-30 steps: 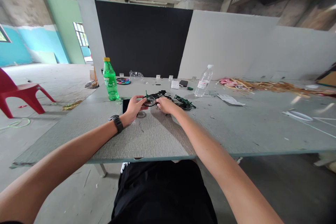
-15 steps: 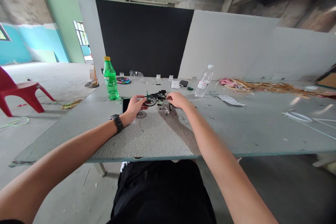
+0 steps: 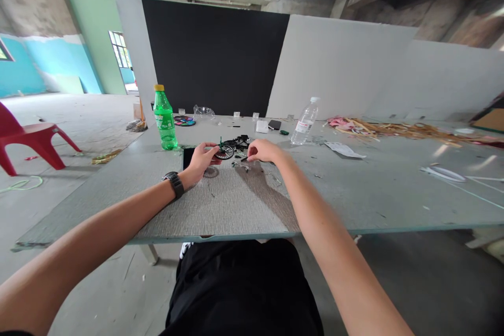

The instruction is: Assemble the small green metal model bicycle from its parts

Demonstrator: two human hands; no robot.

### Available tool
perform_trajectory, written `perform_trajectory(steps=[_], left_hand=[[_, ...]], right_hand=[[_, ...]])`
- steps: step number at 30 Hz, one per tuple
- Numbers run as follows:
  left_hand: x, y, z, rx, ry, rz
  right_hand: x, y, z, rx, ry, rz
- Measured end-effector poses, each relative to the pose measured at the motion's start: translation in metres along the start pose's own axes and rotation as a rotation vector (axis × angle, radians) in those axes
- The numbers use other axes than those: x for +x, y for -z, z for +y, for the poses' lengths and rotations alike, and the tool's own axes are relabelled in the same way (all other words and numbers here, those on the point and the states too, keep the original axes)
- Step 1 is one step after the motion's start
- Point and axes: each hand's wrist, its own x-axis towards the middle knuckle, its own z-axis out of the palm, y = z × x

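I had the left hand [image 3: 202, 158] closed on the left edge of a black spoked wheel [image 3: 225, 153], just left of the frame's centre. Through the head camera I judged that side hold useful, since it left the right half of the rim open to the other hand. The right hand [image 3: 262, 151] was low over the table [image 3: 228, 205], right of centre, fingertips drawn together at a dark slim piece [image 3: 244, 159]; from my end I could not tell whether they pinched it or only touched it. Small loose parts [image 3: 241, 166] lay to the lower right of the wheel and a dark cluster of parts [image 3: 241, 142] to its upper right, probably placed there for easy reach. The green bottle [image 3: 164, 123] stood well apart at the left, likely to spare the working space. The wheel was tilted, one spoked face showing to my camera, and a green stem [image 3: 221, 143] at it pointed to the top of the frame. The round disc gave me no long axis; the stem's ran nearly upright in the frame
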Motion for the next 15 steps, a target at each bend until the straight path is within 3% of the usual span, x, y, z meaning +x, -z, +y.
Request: perform_trajectory(steps=[4, 9, 15], left_hand=[[0.001, 0.001, -0.001, -0.004, -0.001, -0.009], [0.001, 0.001, -0.001, -0.011, 0.013, -0.008], [0.0, 0.001, -0.001, 0.016, 0.01, -0.015]], right_hand=[[-0.003, 0.004, 0.007, -0.083, -0.058, 0.114], [-0.006, 0.007, 0.018, -0.214, -0.247, 0.051], [-0.008, 0.012, 0.026, -0.188, -0.278, 0.018]])
